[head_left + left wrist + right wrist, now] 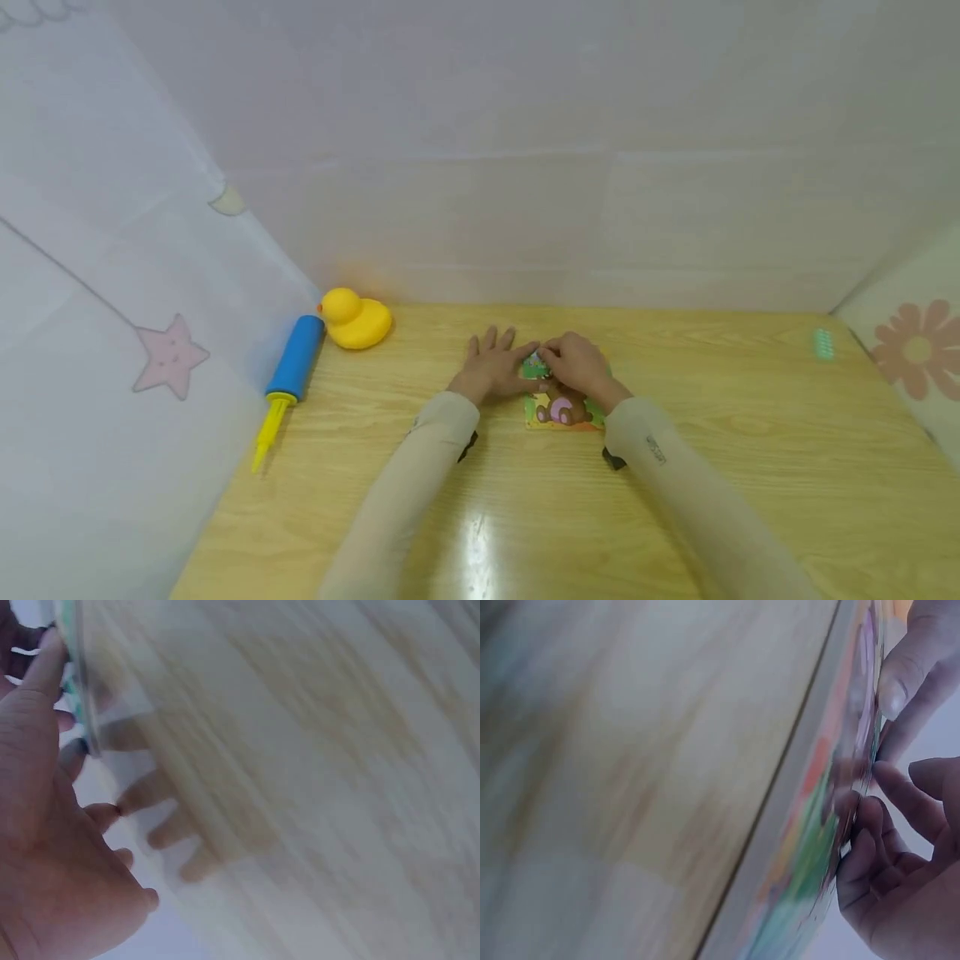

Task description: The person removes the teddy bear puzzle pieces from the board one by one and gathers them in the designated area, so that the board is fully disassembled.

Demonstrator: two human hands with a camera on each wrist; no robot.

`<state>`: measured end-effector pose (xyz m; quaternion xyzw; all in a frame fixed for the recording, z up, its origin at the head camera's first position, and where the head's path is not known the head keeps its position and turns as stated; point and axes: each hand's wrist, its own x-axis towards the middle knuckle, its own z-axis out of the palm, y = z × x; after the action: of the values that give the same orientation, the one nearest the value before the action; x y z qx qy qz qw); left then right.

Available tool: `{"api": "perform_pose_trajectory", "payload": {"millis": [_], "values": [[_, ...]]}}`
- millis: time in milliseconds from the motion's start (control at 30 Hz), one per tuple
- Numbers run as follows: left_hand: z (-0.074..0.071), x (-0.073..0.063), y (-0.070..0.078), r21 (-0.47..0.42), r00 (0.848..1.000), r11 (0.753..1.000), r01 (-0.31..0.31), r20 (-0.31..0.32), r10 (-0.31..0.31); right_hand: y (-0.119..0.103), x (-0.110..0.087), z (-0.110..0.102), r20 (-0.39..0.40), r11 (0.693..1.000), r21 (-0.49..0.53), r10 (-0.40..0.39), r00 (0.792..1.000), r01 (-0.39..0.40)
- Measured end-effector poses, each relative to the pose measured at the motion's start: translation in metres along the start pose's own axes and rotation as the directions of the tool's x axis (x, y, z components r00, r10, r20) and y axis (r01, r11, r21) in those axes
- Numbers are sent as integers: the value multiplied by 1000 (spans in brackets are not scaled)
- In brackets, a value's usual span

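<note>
A flat picture puzzle board (536, 422) with a brown bear on it lies on the wooden table. My left hand (491, 367) is at the board's left side, fingers spread, with the thumb reaching onto the picture. From the other side my right hand (585, 367) leans over the upper part of the board. Its fingers are curled, and their tips meet a small blue-green section (535, 365) near the left thumb; whether they pinch a piece there I cannot tell. In the right wrist view the board (821, 832) shows edge-on, with my right hand (907, 862) against its face.
A yellow toy duck (358, 321) sits at the back left. Beside it lies a blue hand pump (297, 358) with a yellow nozzle, along the left wall. A small green object (823, 343) is at the far right. Pale sheets (480, 225) enclose the table's back and sides.
</note>
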<state>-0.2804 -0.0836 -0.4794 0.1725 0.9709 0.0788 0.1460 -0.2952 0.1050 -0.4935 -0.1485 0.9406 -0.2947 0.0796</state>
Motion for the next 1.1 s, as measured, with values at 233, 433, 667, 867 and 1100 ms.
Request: {"api": "perform_pose_trajectory", "payload": {"millis": [233, 433, 667, 867, 1100], "values": [[-4, -3, 6, -9, 997, 1000, 4, 72, -3, 0, -3, -4, -5, 1000, 8, -27, 1000, 27], [-3, -7, 6, 17, 991, 1000, 10, 131, -12, -5, -1, -5, -6, 999, -38, -4, 1000, 4], [-2, -5, 8, 7, 990, 999, 37, 139, -38, -8, 1, -8, -8, 996, -73, 45, 999, -46], [0, -5, 8, 41, 992, 999, 24, 126, -29, -9, 6, -8, 4, 992, -104, 79, 997, -78], [1, -4, 6, 40, 992, 998, 37, 116, -42, -8, 17, -5, 21, 985, -150, 94, 995, -90]]}}
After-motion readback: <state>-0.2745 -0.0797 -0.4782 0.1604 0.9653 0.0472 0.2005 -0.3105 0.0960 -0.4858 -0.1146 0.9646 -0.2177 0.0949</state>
